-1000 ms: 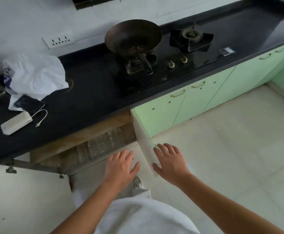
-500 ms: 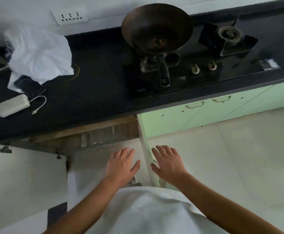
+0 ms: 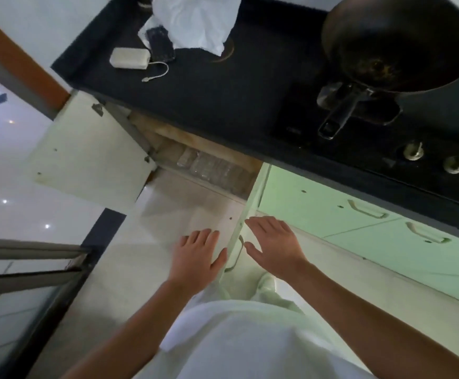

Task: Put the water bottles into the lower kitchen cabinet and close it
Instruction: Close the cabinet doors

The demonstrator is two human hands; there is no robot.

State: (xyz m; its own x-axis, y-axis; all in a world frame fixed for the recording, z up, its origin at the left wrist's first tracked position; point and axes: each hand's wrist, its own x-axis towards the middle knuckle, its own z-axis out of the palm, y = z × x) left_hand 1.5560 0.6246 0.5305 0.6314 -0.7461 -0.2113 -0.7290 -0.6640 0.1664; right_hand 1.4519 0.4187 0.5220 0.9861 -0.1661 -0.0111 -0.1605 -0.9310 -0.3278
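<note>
Clear plastic water bottles lie packed inside the open lower cabinet under the black counter. The cabinet's right door stands edge-on toward me, its metal handle on the outer face. My right hand is flat and spread just right of that door's edge, by the handle. My left hand hovers spread on the door's left side, holding nothing. The left door hangs wide open to the left.
On the black counter are a white plastic bag, a phone, a white power bank with cable, and a dark wok on the stove. Green closed cabinets run to the right. A dark-framed glass panel is at the left.
The view has swung left and tilted, bringing the left door and the glass panel into sight. Both hands stay spread on either side of the right door's edge.
</note>
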